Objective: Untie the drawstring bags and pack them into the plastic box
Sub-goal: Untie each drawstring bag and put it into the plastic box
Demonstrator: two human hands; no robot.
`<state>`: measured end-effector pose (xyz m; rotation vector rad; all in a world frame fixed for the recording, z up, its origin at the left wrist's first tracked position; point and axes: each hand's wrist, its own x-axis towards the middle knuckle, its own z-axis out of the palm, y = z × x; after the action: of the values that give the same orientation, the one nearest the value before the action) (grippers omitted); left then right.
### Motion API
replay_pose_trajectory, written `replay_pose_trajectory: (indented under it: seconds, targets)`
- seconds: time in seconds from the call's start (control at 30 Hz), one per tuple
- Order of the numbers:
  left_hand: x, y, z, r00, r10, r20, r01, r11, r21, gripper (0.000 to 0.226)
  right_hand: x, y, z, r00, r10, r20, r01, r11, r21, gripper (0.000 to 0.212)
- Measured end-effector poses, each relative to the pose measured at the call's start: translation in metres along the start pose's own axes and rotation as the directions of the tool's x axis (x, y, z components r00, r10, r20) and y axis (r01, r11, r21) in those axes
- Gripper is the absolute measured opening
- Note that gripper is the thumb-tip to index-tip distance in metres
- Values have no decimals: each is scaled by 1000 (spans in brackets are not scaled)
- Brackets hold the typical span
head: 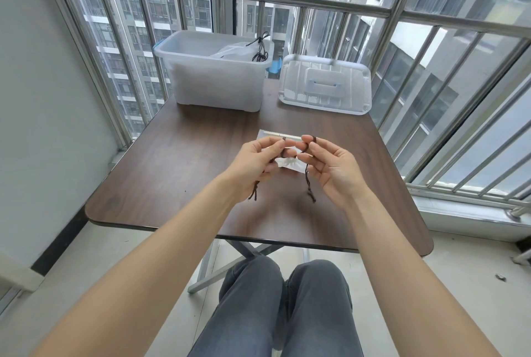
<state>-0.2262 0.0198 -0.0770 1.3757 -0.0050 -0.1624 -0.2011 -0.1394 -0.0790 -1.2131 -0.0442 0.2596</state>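
Working the cord loose on 1 drawstring bag (290, 162), held just above the table (178, 161) between both hands. Best done by keeping the 2 cord ends apart and easing the knot open with small pulls, not yanking, since a hard tug would likely tighten it. Left hand (260, 165) pinching the brown cord (309, 181) near the bag's mouth, fingers curled round it, 1 tail hanging below the palm. Right hand (330, 167) pinching the other strand between thumb and forefinger, remaining fingers loosely spread, a second tail dangling beneath. Pale, thin, crinkled and translucent, that bag, gathered at the neck. Well beyond the hands, a plastic box (214, 80) already holding bags with dark cords; beyond the right hand, its lid (326, 83) flat on the table.
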Motion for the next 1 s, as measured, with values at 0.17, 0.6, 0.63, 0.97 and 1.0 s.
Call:
replay_pose_trajectory:
  seconds: [0.17,0.6,0.63,0.97,1.0]
  targets:
    - [0,-3,1,999,24,-23,-23,999,44,18,5,-4,4,992,-92,-83,71,971,-230,9]
    - [0,-9,-7,995,56,87,-65,993,102,29,10,-5,11,996,-50,-71,29,961,-275,20]
    - [0,-7,-5,992,75,97,-89,986,142,31,12,-7,12,994,-52,-100,22,958,-284,20]
    - [11,3,2,979,163,126,-203,853,481,29,17,-8,6,994,9,105,22,958,-287,14]
    - [12,4,3,978,171,123,-209,836,508,28,16,-9,5,991,26,129,16,951,-308,13]
